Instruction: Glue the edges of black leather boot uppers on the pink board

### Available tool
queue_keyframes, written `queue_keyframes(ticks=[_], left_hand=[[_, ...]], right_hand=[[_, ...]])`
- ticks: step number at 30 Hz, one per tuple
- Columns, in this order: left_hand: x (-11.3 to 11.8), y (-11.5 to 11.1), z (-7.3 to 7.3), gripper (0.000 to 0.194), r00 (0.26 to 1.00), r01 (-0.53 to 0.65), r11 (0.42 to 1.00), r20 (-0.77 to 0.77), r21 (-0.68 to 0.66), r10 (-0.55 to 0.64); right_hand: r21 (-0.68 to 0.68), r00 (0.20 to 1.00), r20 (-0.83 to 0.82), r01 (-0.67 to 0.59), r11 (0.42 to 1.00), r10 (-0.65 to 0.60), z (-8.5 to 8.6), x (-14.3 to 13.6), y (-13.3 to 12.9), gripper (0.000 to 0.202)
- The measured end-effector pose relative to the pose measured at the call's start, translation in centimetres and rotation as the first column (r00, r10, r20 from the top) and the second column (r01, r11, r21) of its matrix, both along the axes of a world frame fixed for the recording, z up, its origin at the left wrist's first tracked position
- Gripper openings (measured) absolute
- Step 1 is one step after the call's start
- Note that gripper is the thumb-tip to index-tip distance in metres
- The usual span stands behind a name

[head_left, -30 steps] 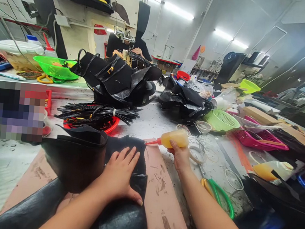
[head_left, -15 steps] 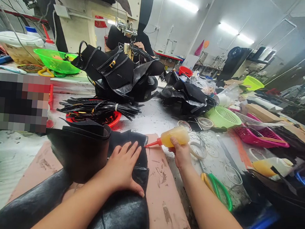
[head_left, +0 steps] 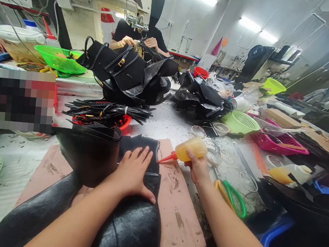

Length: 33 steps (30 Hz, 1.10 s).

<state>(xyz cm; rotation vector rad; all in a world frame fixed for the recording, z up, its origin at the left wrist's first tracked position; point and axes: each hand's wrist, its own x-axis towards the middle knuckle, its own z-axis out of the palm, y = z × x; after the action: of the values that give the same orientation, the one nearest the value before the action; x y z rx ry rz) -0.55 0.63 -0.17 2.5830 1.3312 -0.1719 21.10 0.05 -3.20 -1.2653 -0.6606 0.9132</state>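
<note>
My left hand (head_left: 134, 174) lies flat with fingers spread on a black leather boot upper (head_left: 133, 220). That piece rests on a stained pink board (head_left: 178, 213). In my right hand (head_left: 197, 164) is a squeeze bottle (head_left: 191, 149) of yellowish liquid, tilted so its red nozzle (head_left: 167, 157) points left. The nozzle's tip is at the right edge of the leather, beside my left fingers; whether it touches, I cannot tell. A folded part of the black leather (head_left: 89, 155) stands up left of my left hand, and my forearm covers some of the upper.
Behind the board, a red basket (head_left: 125, 124) holds a bundle of black straps (head_left: 110, 111). Black leather pieces (head_left: 128, 74) are heaped farther back. Scissors with green and yellow handles (head_left: 234, 199) lie at right, below tape rolls (head_left: 221, 129). A co-worker (head_left: 140, 40) sits at a sewing machine.
The nozzle tip has moved slightly down along the leather's right edge. My left hand keeps its place on the leather. The co-worker's hands have shifted at the machine. The whole view has moved slightly.
</note>
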Motion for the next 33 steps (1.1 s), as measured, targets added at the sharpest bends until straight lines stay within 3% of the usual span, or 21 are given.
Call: queue_keyframes(ticks=[23, 33], left_hand=[[0.0, 0.0, -0.4, 0.133, 0.999, 0.036, 0.997, 0.01, 0.069, -0.037], [-0.1, 0.1, -0.4, 0.137, 0.997, 0.078, 0.996, -0.021, 0.037, -0.078]], right_hand=[[-0.001, 0.997, 0.047, -0.067, 0.998, 0.067, 1.1, 0.0, -2.7, 0.045], [-0.015, 0.999, 0.018, -0.047, 0.999, 0.047, 1.3, -0.4, -4.4, 0.045]])
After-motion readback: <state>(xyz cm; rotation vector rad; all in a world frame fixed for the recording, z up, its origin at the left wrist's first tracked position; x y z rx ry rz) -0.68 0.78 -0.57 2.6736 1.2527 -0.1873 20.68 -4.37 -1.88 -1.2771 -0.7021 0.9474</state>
